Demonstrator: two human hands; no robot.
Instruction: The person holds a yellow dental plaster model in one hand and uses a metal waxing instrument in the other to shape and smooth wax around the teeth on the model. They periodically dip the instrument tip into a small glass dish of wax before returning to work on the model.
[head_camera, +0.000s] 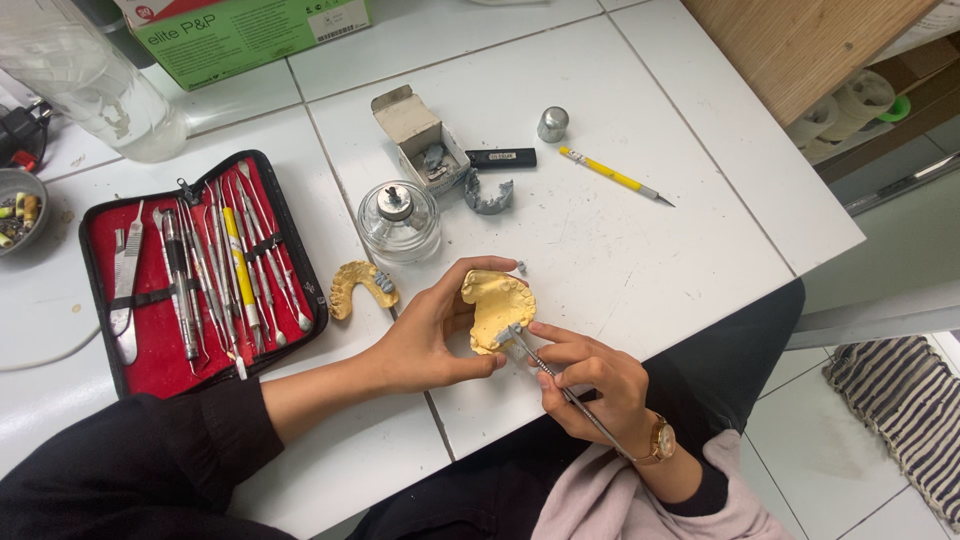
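Left hand (425, 340) grips the yellow dental cast (497, 308), fingers curled closed around it, hiding its underside. Right hand (590, 385) pinches a thin metal instrument (560, 385), tip touching the cast. Second cast (360, 286) lies just left; tool case (200, 270) farther left.
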